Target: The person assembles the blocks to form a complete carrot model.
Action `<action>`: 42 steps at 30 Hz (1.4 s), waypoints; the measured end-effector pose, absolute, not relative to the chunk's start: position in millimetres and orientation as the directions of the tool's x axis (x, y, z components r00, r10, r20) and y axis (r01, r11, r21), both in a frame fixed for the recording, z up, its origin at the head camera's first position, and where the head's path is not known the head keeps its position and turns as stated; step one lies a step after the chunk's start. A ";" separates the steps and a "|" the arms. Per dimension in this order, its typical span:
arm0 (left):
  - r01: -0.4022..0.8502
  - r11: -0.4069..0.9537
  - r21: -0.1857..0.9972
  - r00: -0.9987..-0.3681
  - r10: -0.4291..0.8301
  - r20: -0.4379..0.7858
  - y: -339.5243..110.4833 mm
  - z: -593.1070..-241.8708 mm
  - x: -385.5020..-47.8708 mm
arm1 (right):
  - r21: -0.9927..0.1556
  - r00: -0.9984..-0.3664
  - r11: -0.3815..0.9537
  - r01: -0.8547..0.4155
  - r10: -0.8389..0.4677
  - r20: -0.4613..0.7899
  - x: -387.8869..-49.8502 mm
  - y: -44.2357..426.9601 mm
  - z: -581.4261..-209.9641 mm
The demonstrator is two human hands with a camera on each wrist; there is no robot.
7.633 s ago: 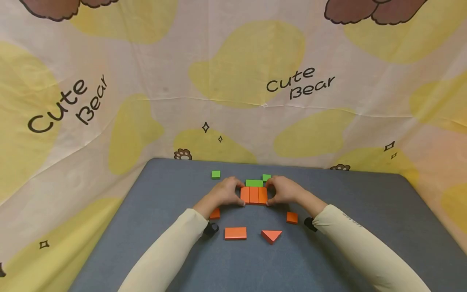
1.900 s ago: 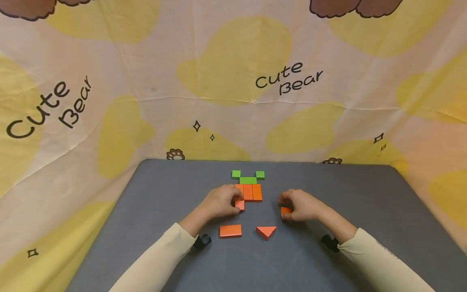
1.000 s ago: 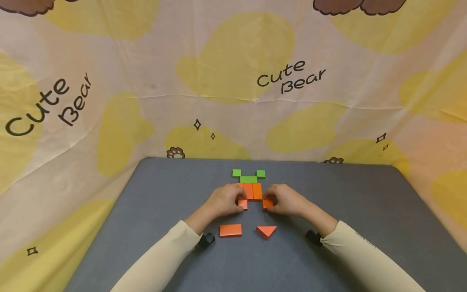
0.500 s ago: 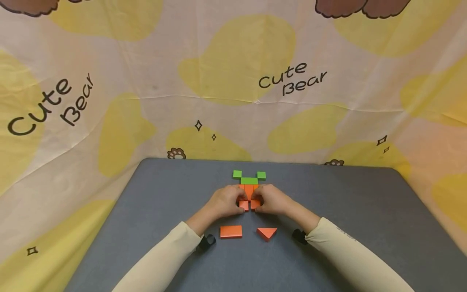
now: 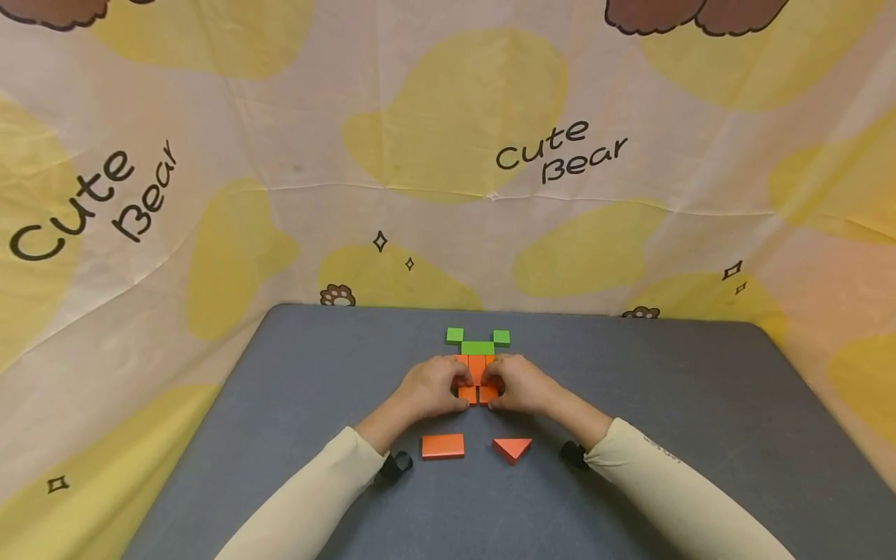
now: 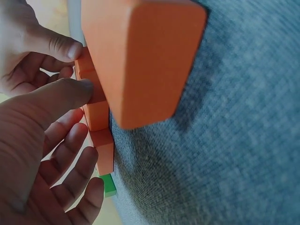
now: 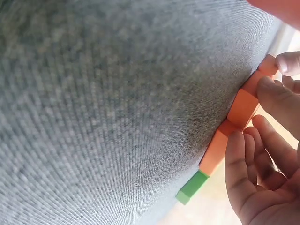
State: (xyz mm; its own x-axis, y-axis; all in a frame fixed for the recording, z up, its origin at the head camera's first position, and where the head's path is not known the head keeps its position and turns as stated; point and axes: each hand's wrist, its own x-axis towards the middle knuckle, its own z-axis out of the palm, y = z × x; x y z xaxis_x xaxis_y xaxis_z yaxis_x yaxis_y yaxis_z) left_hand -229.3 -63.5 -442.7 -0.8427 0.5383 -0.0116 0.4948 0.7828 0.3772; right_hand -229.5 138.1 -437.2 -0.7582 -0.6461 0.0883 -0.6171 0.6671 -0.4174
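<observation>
In the head view my left hand (image 5: 437, 386) pinches a small orange block (image 5: 467, 396) between thumb and fingers. Mirroring it, my right hand (image 5: 523, 384) pinches a second small orange block (image 5: 488, 397), with a narrow gap between the two. Both sit against the near edge of three orange blocks (image 5: 477, 369) standing side by side, partly covered by the fingers. Behind these lies a green rectangular block (image 5: 477, 348), with a green square block (image 5: 455, 336) and another green square block (image 5: 501, 338) at its far corners. The left wrist view shows the left thumb (image 6: 70, 93) on its block's near face.
Nearer me on the grey table (image 5: 448, 513) lie an orange rectangular block (image 5: 442, 446) and a red-orange triangular block (image 5: 512, 449). A patterned cloth (image 5: 448, 155) hangs behind the table's far edge.
My hands left the sides of the three orange blocks, and the left green square joined the green rectangle. Both small orange blocks came inward to the row's near edge, the right one last.
</observation>
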 end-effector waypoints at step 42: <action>0.526 0.732 0.432 -0.804 0.594 -0.028 -108.7 -444.3 -159.9 | -0.414 -0.858 0.790 -0.452 -0.511 -0.040 -256.6 161.6 -441.1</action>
State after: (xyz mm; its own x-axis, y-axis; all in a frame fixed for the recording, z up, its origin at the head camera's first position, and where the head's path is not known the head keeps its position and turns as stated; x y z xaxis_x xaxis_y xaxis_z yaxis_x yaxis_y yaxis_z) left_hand -159.9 -108.7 -444.3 -0.8041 0.5939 -0.0277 0.5261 0.7325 0.4320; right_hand -256.6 161.6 -441.1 -0.8584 -0.5115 -0.0398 -0.4518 0.7904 -0.4138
